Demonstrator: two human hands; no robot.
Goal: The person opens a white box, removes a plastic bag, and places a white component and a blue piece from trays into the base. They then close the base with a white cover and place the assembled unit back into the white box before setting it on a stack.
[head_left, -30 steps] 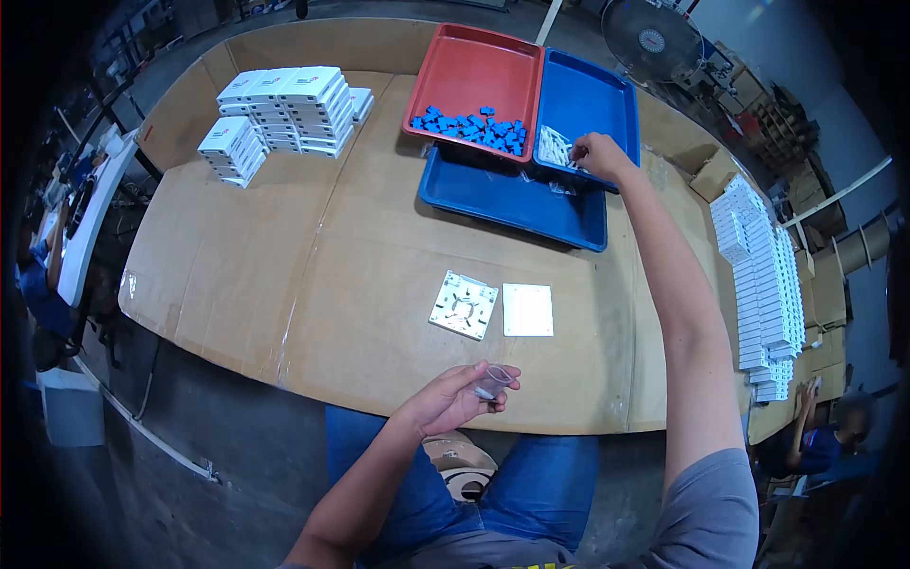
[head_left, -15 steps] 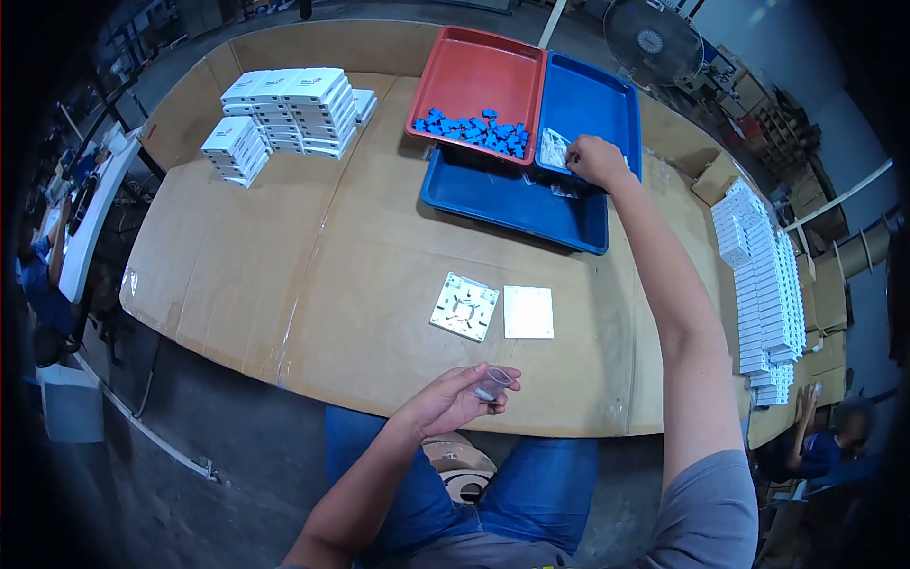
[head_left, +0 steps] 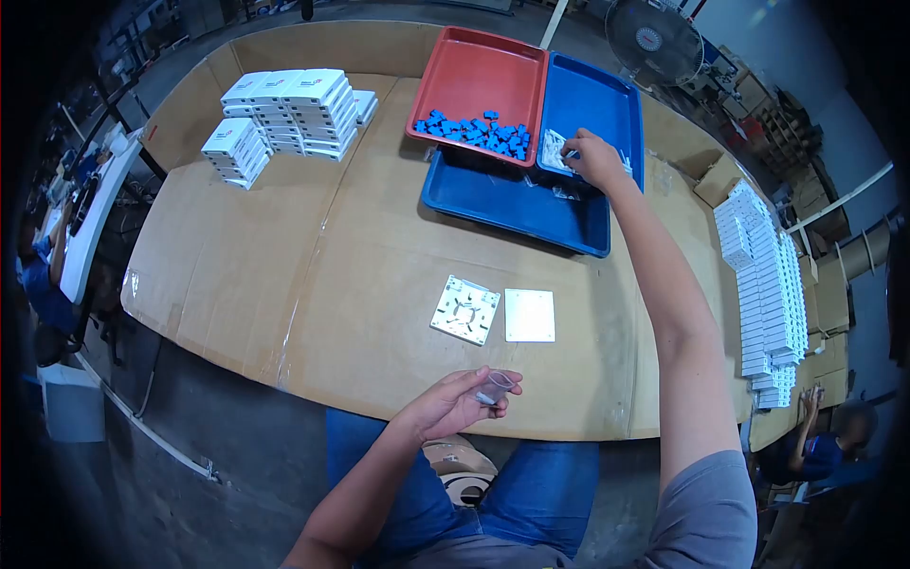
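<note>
My left hand [head_left: 455,401] holds a small clear plastic bag [head_left: 493,387] near the front edge of the cardboard-covered table [head_left: 332,247]. My right hand [head_left: 592,156] reaches far into the upper blue tray [head_left: 592,95], fingers closed on the small white parts [head_left: 553,149] heaped there. A red tray [head_left: 479,66] beside it holds several small blue parts [head_left: 479,130]. Both trays rest on a lower blue tray [head_left: 517,204]. A white square base plate [head_left: 464,308] and a plain white cover [head_left: 529,315] lie side by side in front of me.
Stacks of white boxes [head_left: 284,109] stand at the back left. Rows of white boxes [head_left: 763,275] line the right side. A fan [head_left: 654,38] stands behind the trays. Other people sit at the far left [head_left: 43,275] and lower right [head_left: 825,441].
My right hand has shifted slightly within the white parts in the upper blue tray. My left hand stays put with the bag.
</note>
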